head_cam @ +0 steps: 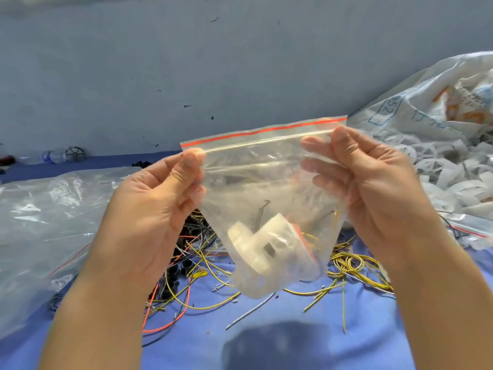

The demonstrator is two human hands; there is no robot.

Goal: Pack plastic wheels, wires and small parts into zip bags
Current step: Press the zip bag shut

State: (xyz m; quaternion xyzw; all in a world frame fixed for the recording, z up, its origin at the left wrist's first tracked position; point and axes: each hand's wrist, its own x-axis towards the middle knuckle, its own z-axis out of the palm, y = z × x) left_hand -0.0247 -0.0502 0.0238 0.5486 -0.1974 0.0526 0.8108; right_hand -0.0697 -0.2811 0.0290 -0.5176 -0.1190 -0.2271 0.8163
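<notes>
With left hand point(160, 198) and right hand point(368, 177), pinching zip bag point(253, 166) at top corners above loose wires point(346, 265), with white plastic wheel point(256, 247) inside.

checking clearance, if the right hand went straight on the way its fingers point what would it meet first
The zip bag, which the right hand pinches at its top corner. Its fingers point across toward the left hand, so past the film that hand probably comes next; depth unclear.
</notes>
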